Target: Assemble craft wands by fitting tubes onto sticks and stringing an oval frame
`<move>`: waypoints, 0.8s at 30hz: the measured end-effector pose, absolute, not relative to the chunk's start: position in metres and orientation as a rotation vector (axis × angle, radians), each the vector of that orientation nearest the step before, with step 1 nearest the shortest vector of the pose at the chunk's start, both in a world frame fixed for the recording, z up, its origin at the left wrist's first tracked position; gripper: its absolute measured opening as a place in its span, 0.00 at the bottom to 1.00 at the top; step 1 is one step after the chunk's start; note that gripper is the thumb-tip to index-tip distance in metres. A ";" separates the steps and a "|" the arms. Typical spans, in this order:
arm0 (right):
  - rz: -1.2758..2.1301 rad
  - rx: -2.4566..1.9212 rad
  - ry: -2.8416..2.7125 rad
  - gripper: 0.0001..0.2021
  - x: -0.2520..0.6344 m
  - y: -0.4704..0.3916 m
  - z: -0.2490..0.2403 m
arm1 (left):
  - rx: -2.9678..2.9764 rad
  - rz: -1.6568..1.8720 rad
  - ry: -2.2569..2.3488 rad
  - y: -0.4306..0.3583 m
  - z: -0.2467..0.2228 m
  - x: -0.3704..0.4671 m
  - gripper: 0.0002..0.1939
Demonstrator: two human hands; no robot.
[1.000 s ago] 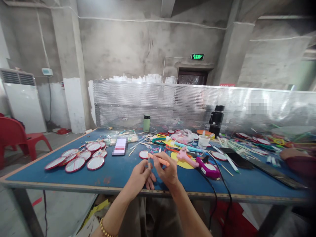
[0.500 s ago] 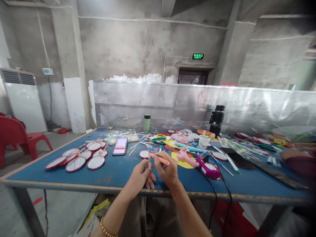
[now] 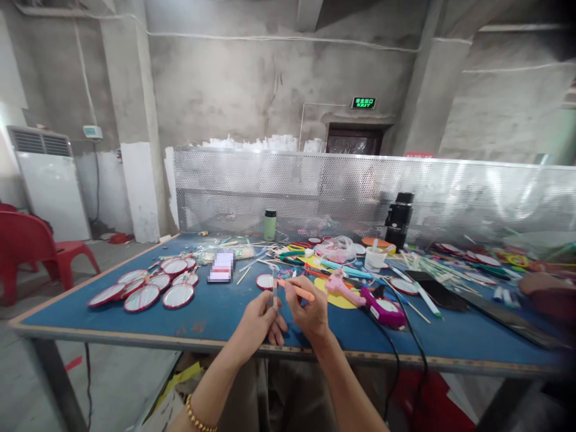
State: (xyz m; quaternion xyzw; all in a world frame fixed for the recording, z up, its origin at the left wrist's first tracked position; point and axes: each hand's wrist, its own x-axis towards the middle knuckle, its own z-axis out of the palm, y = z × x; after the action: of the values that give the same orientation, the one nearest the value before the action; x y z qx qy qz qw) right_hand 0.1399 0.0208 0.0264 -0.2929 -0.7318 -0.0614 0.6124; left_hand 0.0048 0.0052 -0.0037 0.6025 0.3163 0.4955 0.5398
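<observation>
My left hand (image 3: pixel 255 323) is closed around the lower end of a thin, pale flat stick (image 3: pixel 275 295), which stands nearly upright above the table's front edge. An orange pen (image 3: pixel 300 292) is pinched in my right hand (image 3: pixel 311 312), its tip pointing left at the stick's upper part. Whether the tip touches the stick, I cannot tell. Just behind the stick lies a round red-rimmed disc (image 3: pixel 263 281) on the blue table (image 3: pixel 216 324). To the right of my right hand, a pink glue gun (image 3: pixel 344 288) rests over a yellow piece (image 3: pixel 328 295).
Several red-rimmed discs (image 3: pixel 178 296) are grouped at the left, near a phone (image 3: pixel 221 267). A green bottle (image 3: pixel 270 225) and a black flask (image 3: pixel 399 221) stand at the back. On the right are a purple device (image 3: pixel 382 308) with cables, a white cup (image 3: pixel 374 260) and scattered sticks.
The whole view has shifted slightly, so things appear a little farther right. Both hands keep the same hold, with the pen against or close to the stick.
</observation>
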 end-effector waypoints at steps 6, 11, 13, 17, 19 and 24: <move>-0.149 -0.668 -1.679 0.07 0.140 0.022 0.026 | 1.441 1.179 0.737 0.007 -0.006 0.005 0.10; -0.136 -0.650 -1.692 0.07 0.139 0.022 0.027 | 1.451 1.181 0.738 0.006 -0.006 0.004 0.10; -0.129 -0.639 -1.708 0.07 0.138 0.022 0.027 | 1.458 1.180 0.736 0.006 -0.006 0.004 0.10; -0.118 -0.625 -1.735 0.07 0.138 0.021 0.027 | 1.465 1.177 0.732 0.006 -0.004 0.004 0.12; -0.122 -0.622 -1.730 0.07 0.138 0.021 0.027 | 1.465 1.175 0.731 0.006 -0.004 0.004 0.12; -0.129 -0.621 -1.726 0.07 0.138 0.020 0.026 | 1.466 1.175 0.737 0.006 -0.005 0.004 0.10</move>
State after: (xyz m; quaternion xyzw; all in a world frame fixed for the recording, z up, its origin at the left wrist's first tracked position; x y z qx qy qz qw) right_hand 0.1384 0.0205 0.0259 -0.2687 -0.7465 -0.0559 0.6062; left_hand 0.0038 0.0063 -0.0051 0.6149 0.3089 0.4926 0.5327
